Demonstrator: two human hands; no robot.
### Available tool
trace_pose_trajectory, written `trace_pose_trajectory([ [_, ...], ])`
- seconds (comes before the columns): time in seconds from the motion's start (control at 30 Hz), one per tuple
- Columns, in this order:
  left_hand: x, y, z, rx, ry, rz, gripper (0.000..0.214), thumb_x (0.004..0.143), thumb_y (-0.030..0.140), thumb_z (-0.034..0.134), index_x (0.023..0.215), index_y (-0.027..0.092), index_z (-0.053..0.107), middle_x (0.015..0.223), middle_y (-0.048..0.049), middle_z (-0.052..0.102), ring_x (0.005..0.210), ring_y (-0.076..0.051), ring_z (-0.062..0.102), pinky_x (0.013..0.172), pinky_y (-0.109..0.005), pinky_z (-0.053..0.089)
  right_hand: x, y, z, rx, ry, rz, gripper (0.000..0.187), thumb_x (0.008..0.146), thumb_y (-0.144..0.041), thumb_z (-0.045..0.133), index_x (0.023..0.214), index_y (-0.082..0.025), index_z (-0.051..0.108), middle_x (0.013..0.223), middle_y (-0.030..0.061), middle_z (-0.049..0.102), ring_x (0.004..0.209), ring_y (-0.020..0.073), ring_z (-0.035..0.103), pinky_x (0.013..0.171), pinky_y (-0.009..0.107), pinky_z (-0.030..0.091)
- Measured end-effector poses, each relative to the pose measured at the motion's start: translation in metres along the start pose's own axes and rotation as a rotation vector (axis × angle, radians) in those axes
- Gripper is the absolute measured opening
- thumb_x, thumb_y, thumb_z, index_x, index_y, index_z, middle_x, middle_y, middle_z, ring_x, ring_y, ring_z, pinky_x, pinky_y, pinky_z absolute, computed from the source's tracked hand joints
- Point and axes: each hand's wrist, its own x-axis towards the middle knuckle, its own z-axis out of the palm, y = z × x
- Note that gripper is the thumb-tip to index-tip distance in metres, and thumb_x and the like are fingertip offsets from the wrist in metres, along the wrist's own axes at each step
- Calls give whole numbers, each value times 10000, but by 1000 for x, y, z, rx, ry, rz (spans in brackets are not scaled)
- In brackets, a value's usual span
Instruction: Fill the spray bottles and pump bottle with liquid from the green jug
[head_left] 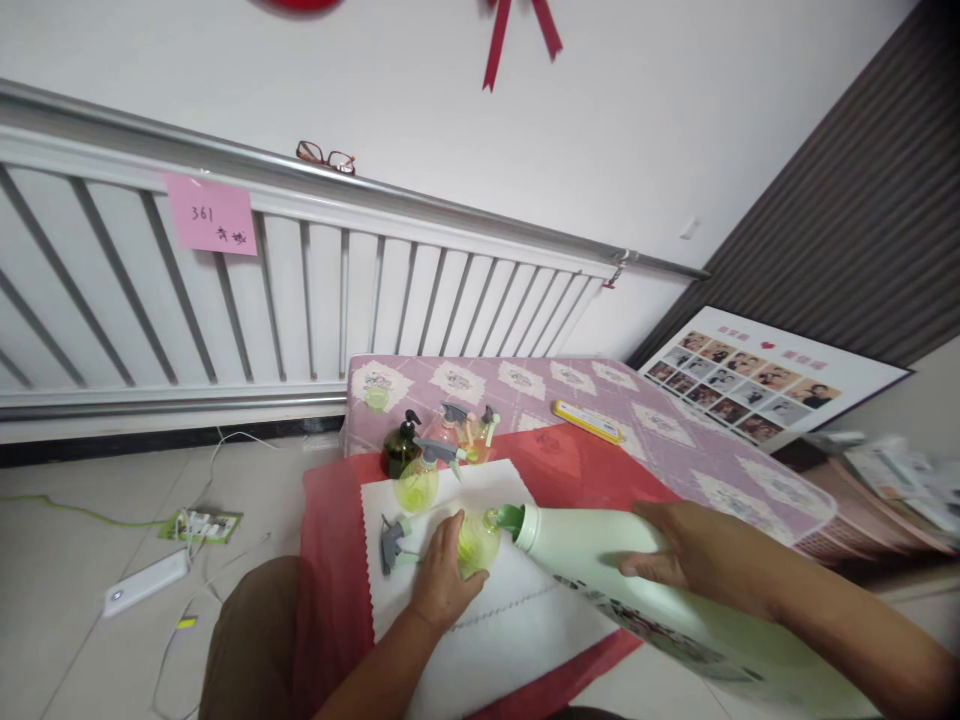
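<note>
With its fingers wrapped round a small round yellow-green spray bottle (480,545), my left hand (444,580) steadies it on a white cloth (495,650). The bottle has no spray head on. My right hand (679,555) grips a large pale green jug (592,540), tilted so that its green spout meets the bottle's neck. Whether liquid is flowing I cannot make out. A grey spray head (391,545) lies left of my left hand. Behind stand a capped yellow-green spray bottle (418,485), a dark green pump bottle (400,450), a pink spray bottle (448,425) and a small yellow spray bottle (478,440).
A red cloth (330,540) lies under the white one on a purple patterned tablecloth (517,380). Farther back rests a yellow box (587,421). A radiator (375,290) bearing glasses (325,157) runs along the wall. A power strip (201,525) and cables lie on the floor.
</note>
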Motion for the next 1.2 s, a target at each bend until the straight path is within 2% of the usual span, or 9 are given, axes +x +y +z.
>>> trace_pose_trajectory([
  [0.13,0,1,-1,-5,5,-6,845,679,242,632,1437,148,269,1466,-115,397,1377,-251,337,1170,-357,265,0,-2,-1,-28,-72,46,455,728,-686,575,835,-246,629,865,93,704,795,330,652,635,385,455],
  [0.4,0,1,-2,-13,6,-5,843,681,251,634,1435,154,270,1463,-117,402,1379,-255,338,1168,-364,266,0,-3,-1,-30,-68,55,462,748,-665,559,859,-223,637,866,99,704,776,298,647,634,362,442],
  [1.2,1,-3,0,-13,2,11,854,685,262,637,1439,159,249,1459,-127,398,1374,-257,335,1164,-382,264,-5,-14,-10,-49,-107,64,465,774,-644,534,890,-202,617,930,123,698,826,304,651,661,358,441],
])
